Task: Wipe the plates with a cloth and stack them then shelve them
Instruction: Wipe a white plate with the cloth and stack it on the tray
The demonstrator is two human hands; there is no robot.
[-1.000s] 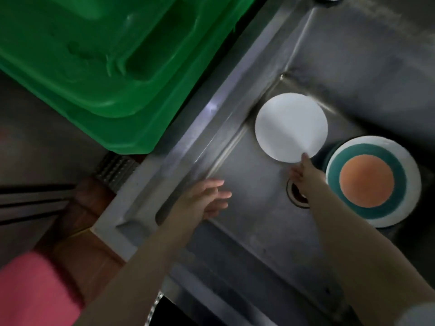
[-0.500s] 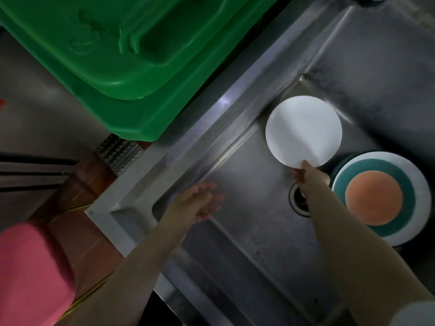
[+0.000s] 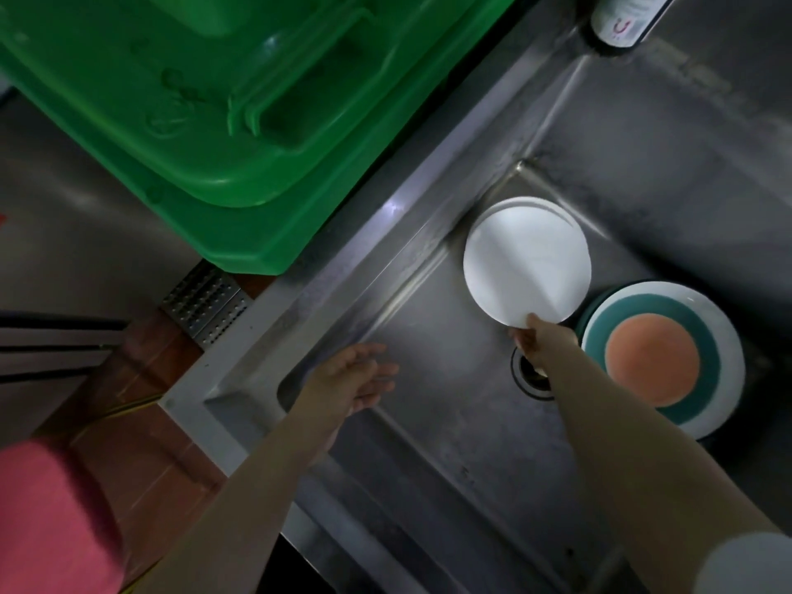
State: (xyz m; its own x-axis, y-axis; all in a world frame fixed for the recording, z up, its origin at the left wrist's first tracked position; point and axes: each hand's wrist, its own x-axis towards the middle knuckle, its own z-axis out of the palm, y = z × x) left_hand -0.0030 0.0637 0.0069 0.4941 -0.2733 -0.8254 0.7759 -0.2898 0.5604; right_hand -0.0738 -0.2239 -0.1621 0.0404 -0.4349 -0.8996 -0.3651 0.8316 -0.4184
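Head view: the task is judged to be at an early stage. The right hand (image 3: 541,341) pinches the near rim of a white plate (image 3: 527,261), held tilted above the sink (image 3: 428,422) at centre right; another white rim shows behind it. The left hand (image 3: 355,377), centre frame, has its grip apart and holds nothing. No cloth is visible. A teal-and-orange plate (image 3: 662,358) sits at right in the basin, unwiped as far as can be told. Wiping, stacking and shelving remain. A green bin (image 3: 193,122) fills the upper left; lighting is dim.
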